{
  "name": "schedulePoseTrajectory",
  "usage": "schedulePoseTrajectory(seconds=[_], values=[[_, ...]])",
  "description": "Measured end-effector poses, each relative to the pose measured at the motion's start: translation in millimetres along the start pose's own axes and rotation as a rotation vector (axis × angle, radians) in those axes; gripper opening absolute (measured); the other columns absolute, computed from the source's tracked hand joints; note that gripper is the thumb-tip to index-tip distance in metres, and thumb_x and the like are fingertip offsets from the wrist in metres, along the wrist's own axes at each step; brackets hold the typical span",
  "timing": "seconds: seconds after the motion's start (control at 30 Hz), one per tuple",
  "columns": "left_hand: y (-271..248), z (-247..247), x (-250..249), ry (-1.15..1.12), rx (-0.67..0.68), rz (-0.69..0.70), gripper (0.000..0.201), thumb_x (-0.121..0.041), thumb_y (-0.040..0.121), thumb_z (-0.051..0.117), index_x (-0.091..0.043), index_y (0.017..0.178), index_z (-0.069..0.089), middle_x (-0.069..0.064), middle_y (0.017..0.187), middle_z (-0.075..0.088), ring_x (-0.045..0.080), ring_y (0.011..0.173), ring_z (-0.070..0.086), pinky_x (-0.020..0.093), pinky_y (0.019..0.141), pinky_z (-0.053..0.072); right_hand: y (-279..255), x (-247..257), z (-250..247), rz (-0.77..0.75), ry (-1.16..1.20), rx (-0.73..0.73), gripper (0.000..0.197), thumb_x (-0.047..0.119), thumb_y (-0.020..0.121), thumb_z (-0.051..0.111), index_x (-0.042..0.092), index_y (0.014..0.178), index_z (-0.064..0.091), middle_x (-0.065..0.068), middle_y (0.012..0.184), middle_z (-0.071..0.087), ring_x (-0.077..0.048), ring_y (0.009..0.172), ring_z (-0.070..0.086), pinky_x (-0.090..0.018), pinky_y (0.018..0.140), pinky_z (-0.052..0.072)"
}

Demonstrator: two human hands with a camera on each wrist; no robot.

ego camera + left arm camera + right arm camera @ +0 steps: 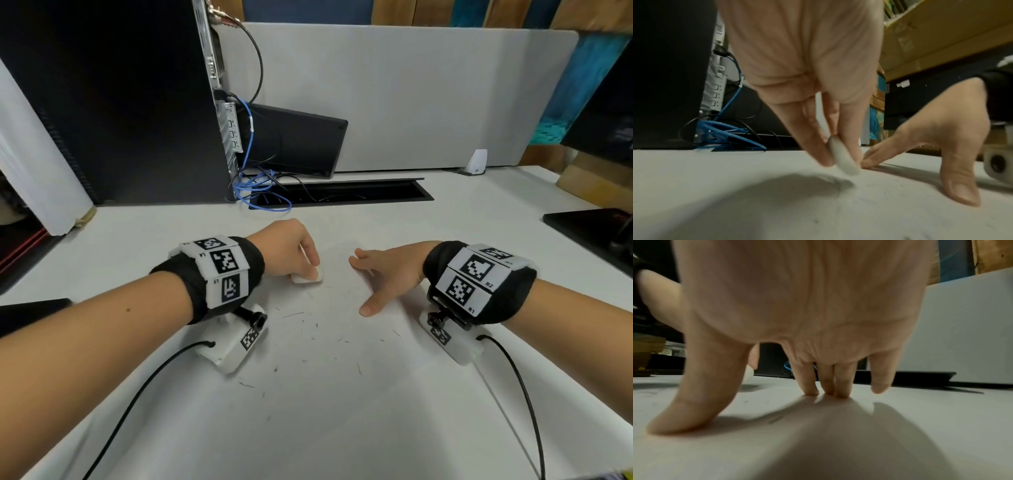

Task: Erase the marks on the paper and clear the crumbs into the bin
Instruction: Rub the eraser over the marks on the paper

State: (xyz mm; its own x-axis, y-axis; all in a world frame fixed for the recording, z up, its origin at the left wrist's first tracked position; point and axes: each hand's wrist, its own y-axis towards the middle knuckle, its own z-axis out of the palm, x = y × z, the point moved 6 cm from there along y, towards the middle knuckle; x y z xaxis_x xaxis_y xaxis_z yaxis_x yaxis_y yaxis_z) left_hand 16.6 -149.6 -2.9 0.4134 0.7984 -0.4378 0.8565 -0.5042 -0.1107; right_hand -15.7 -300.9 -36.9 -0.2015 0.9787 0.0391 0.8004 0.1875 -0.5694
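Note:
A white sheet of paper [329, 370] lies on the white desk, strewn with dark eraser crumbs [310, 325]. My left hand [291, 251] pinches a white eraser [308, 275] between thumb and fingers, its lower edge down on the paper. The left wrist view shows the eraser [841, 158] tilted, held near the fingertips. My right hand [383, 274] lies to the right of it, fingers straight and spread, thumb and fingertips [812, 391] pressed on the paper. No bin is in view.
A black computer tower [113, 102] with blue cables [260, 188] stands at the back left. A cable slot [342, 193] runs behind the paper, under a grey partition [411, 96]. A dark pad [592, 229] sits at the right edge.

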Motion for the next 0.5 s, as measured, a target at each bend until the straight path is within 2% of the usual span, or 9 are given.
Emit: schedulePoseTrajectory(seconds=[0.1,0.17,0.23,0.3,0.33,0.37,0.4,0.43,0.5], values=[[-3,5,8,0.019,0.014,-0.055,0.013,-0.021,0.075,0.075,-0.016,0.085,0.071,-0.004,0.073,0.062,0.014,0.07,0.057,0.018,0.058,0.044,-8,7,0,0.032,-0.104,-0.043,0.085,0.064,0.078,0.055,0.014,0.142,0.029,-0.004,0.146,0.026,-0.023,0.131,0.033,-0.035,0.094,0.042],[-3,6,12,0.026,-0.011,-0.073,0.013,-0.022,0.075,0.075,-0.016,0.084,0.07,-0.007,0.07,0.059,0.014,0.07,0.056,0.018,0.058,0.044,-14,12,0,0.038,-0.154,-0.041,0.072,0.061,0.08,0.056,0.015,0.133,0.042,-0.004,0.132,0.036,-0.021,0.11,0.044,-0.031,0.078,0.043],[-2,4,13,0.023,-0.039,-0.077,0.015,-0.024,0.076,0.074,-0.014,0.087,0.07,-0.007,0.069,0.058,0.012,0.069,0.055,0.018,0.058,0.044,-21,17,-2,0.028,-0.167,-0.033,0.06,0.054,0.081,0.06,0.014,0.124,0.051,-0.003,0.123,0.044,-0.022,0.097,0.051,-0.027,0.071,0.043],[-1,4,12,0.004,-0.038,-0.076,0.015,-0.023,0.077,0.073,-0.013,0.088,0.07,-0.007,0.067,0.057,0.013,0.067,0.056,0.021,0.063,0.048,-21,18,-6,-0.002,-0.128,-0.071,0.041,0.046,0.081,0.065,0.014,0.105,0.058,0.0,0.104,0.056,-0.018,0.086,0.054,-0.022,0.063,0.041],[-1,3,11,-0.007,-0.032,-0.075,0.014,-0.022,0.078,0.073,-0.013,0.088,0.071,-0.007,0.068,0.057,0.012,0.065,0.056,0.023,0.065,0.05,-20,19,-9,-0.022,-0.096,-0.105,0.033,0.042,0.08,0.068,0.016,0.095,0.055,0.003,0.094,0.055,-0.017,0.082,0.052,-0.02,0.059,0.038],[-1,4,10,-0.014,-0.027,-0.073,0.014,-0.021,0.078,0.073,-0.014,0.089,0.071,-0.007,0.068,0.057,0.009,0.062,0.054,0.023,0.065,0.05,-19,22,-12,-0.05,-0.056,-0.146,0.033,0.04,0.078,0.07,0.017,0.093,0.052,0.004,0.092,0.052,-0.017,0.084,0.051,-0.02,0.061,0.039],[-1,4,9,-0.019,-0.027,-0.07,0.014,-0.021,0.078,0.073,-0.014,0.09,0.071,-0.007,0.069,0.057,0.007,0.061,0.053,0.023,0.064,0.051,-15,23,-15,-0.08,-0.011,-0.184,0.038,0.039,0.076,0.073,0.017,0.099,0.051,0.003,0.1,0.05,-0.018,0.092,0.051,-0.022,0.069,0.044],[-1,4,9,-0.025,-0.031,-0.065,0.015,-0.02,0.077,0.074,-0.014,0.091,0.071,-0.008,0.069,0.057,0.006,0.06,0.052,0.022,0.063,0.051,-10,24,-17,-0.115,0.037,-0.21,0.05,0.039,0.074,0.074,0.017,0.112,0.05,0.001,0.115,0.048,-0.019,0.105,0.051,-0.027,0.084,0.046],[-1,4,8,-0.037,-0.046,-0.065,0.017,-0.02,0.077,0.074,-0.014,0.093,0.072,-0.008,0.07,0.056,0.006,0.061,0.053,0.02,0.061,0.049,-1,26,-14,-0.181,0.086,-0.164,0.081,0.042,0.074,0.074,0.021,0.141,0.033,0.003,0.146,0.029,-0.017,0.135,0.032,-0.034,0.113,0.029]])
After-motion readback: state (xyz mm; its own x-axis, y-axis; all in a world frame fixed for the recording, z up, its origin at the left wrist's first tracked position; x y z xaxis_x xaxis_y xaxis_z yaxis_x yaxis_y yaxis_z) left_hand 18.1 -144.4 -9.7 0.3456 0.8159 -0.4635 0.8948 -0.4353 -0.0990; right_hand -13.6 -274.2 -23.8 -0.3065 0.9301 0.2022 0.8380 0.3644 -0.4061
